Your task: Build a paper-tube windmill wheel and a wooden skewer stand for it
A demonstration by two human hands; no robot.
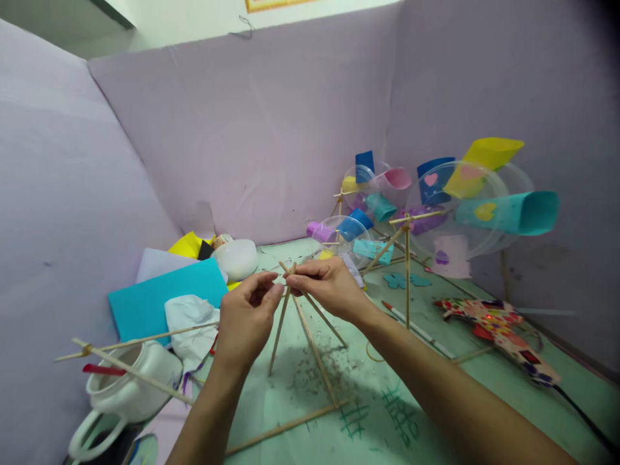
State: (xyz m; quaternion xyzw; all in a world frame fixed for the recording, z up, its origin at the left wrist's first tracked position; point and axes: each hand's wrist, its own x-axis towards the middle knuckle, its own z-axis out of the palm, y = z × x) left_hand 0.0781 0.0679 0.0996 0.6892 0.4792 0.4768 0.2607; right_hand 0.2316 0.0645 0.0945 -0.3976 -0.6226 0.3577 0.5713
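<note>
Several thin wooden sticks [310, 342] meet at the top and spread downward like a tripod, their lower ends on the green tabletop. Around their crossing point is my right hand [332, 284], thumb and fingers pinched on the sticks. My left hand [249, 313] is just to the left of the same joint, its thumb and fingertips brought close together. Whatever those left fingertips hold is too small to make out. Another stick [285, 427] lies flat near the tripod's feet.
Finished wheels of clear discs with coloured paper cups [537, 213] stand on stick frames at right. A patterned glue gun [504, 336] with a cord lies before them. At left are a white mug [140, 381], crossed sticks [130, 371], crumpled tissue [191, 329] and blue paper [165, 300].
</note>
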